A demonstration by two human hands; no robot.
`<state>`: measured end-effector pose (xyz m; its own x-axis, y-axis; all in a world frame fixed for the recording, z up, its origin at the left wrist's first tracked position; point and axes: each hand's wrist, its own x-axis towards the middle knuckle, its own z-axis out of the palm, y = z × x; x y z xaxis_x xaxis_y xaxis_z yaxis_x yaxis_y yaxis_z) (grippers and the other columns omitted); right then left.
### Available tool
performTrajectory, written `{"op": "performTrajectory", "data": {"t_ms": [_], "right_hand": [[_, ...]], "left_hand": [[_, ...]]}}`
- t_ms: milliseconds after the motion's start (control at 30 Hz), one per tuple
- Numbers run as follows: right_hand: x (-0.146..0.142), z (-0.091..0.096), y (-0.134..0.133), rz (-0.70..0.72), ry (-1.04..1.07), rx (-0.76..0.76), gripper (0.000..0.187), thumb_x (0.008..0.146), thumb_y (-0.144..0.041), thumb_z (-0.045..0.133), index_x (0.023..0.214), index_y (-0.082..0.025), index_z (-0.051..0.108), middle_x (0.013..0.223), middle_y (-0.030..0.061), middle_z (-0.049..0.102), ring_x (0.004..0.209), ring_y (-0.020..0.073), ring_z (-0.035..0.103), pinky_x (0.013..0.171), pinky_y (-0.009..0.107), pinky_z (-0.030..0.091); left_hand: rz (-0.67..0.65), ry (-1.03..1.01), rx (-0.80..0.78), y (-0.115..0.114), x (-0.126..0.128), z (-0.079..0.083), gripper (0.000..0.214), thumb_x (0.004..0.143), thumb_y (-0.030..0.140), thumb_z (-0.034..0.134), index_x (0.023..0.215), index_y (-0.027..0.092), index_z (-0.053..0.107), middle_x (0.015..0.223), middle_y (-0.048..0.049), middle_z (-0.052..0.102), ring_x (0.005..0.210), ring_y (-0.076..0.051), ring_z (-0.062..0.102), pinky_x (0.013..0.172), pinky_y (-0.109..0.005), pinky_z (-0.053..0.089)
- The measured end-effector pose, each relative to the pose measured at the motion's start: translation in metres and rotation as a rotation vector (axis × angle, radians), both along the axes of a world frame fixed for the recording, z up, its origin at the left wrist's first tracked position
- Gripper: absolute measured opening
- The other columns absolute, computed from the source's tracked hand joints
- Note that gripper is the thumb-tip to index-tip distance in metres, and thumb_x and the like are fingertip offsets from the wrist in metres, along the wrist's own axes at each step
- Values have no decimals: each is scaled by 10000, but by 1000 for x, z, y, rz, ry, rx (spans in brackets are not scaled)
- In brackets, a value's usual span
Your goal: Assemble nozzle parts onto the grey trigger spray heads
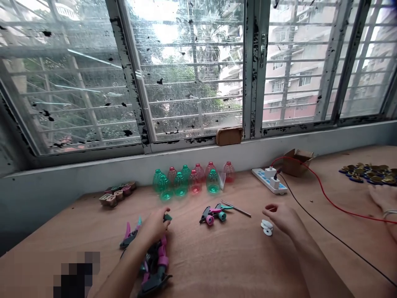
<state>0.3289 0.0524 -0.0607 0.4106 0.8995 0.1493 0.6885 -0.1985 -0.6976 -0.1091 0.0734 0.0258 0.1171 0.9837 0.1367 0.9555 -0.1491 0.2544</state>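
My left hand (pixel 153 227) hovers over the spray trigger heads in pink, black and teal, its fingertips pinching a small teal plastic part (pixel 168 217). Beneath and beside that wrist lie a heap of assembled trigger heads (pixel 154 265) and another head (pixel 129 236). My right hand (pixel 281 220) is curled just above a small stack of white plastic discs (pixel 266 227), and I cannot see anything in its fingers. Between my hands lie two more trigger heads (pixel 213 215) and a thin metal rod (pixel 237 209).
Several teal and pink plastic bottles (pixel 192 181) stand along the window sill. A white power strip (pixel 269 181) carries red and black cables. Beyond it are a cardboard box (pixel 294 162) and a pile of round parts (pixel 369 174). Another person's hand (pixel 383 198) enters at the right edge.
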Motion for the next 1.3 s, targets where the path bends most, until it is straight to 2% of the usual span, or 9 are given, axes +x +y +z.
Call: {"op": "performTrajectory", "data": {"t_ms": [67, 167, 233, 300, 467, 633, 833, 1067, 1300], "right_hand": [[-21, 6, -1, 111, 129, 99, 271, 695, -246, 588, 915, -149, 712, 876, 92, 732, 821, 223, 680, 687, 267, 506], [-65, 12, -7, 422, 344, 168, 281, 660, -163, 570, 905, -147, 707, 898, 79, 730, 836, 217, 677, 750, 288, 527], [-94, 14, -13, 542, 415, 189, 211, 681, -183, 591, 853, -159, 712, 855, 64, 727, 811, 219, 675, 733, 307, 535], [-117, 15, -19, 640, 442, 235, 142, 721, -235, 624, 801, -170, 722, 794, 51, 716, 759, 207, 665, 707, 312, 535], [-142, 15, -29, 804, 697, 275, 175, 753, -333, 678, 802, -169, 713, 738, 41, 690, 644, 155, 634, 613, 283, 536], [-144, 18, -37, 859, 826, 266, 167, 727, -319, 714, 790, -164, 702, 680, 28, 674, 595, 139, 616, 573, 274, 525], [-143, 13, -38, 984, 863, 141, 150, 705, -262, 733, 796, -145, 711, 742, 44, 704, 632, 132, 629, 613, 262, 522], [-138, 9, -36, 949, 784, 132, 197, 724, -305, 737, 825, -140, 699, 723, 32, 681, 613, 122, 610, 610, 264, 506], [-138, 6, -36, 847, 754, 139, 301, 669, -336, 779, 880, -163, 654, 715, 12, 671, 599, 135, 620, 573, 261, 490]], "left_hand": [[-66, -105, 74, -14, 16, 8, 424, 787, 247, 521, 1205, 196, 575, 1169, -84, 636, 1057, -236, 574, 906, -307, 415], [-182, -294, 114, -38, 51, 7, 434, 819, 310, 504, 1232, 193, 559, 1009, -66, 661, 812, -204, 597, 759, -294, 454], [-271, -402, 94, -50, 74, -5, 378, 786, 263, 537, 1153, 206, 607, 924, -40, 660, 754, -182, 575, 708, -270, 446], [-382, -498, 37, -59, 91, -22, 352, 743, 165, 538, 1075, 219, 640, 982, -32, 651, 769, -162, 569, 702, -246, 441], [-502, -589, -58, -68, 105, -54, 435, 702, 71, 512, 1080, 235, 651, 1044, -37, 627, 746, -139, 564, 684, -238, 446], [-522, -603, -13, -71, 108, -56, 389, 715, 62, 505, 1025, 234, 667, 1010, -36, 639, 855, -161, 584, 744, -240, 444], [-524, -556, -25, -71, 113, -59, 334, 746, 97, 502, 1002, 230, 671, 874, -6, 692, 737, -147, 590, 663, -227, 425], [-523, -526, -19, -72, 115, -63, 420, 757, 113, 509, 1137, 233, 640, 828, -2, 689, 679, -138, 575, 693, -231, 430], [-513, -523, -18, -69, 117, -68, 380, 753, 153, 552, 1121, 198, 634, 727, 4, 641, 601, -126, 526, 597, -223, 394]]}}
